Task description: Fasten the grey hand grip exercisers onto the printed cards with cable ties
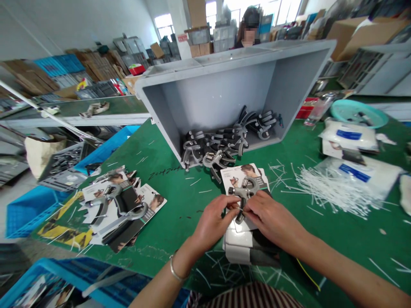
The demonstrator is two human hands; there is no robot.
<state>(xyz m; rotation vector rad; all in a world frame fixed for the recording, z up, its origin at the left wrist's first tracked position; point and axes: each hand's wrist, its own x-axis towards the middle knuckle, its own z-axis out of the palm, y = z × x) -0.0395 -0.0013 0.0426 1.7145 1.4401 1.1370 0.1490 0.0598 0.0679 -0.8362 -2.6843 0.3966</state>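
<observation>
A grey and black hand grip strengthener (244,190) lies on a printed backing card (228,177), on top of a stack of such cards (236,253). My left hand (214,220) comes in from the left, thumb and finger pinched at the strengthener's handle. From the other side my right hand (268,214) is closed at the same handle, its fingertips almost touching the left ones. Between the fingertips a small bit of a white cable tie shows; most of it is hidden by the fingers.
Behind the cards a grey crate (218,92) lies on its side, several strengtheners (221,141) spilling out. Loose cable ties (334,190) are heaped at the right, beside plastic bags (372,171). Carded strengtheners (120,205) lie at the left. A person (248,32) is behind the crate.
</observation>
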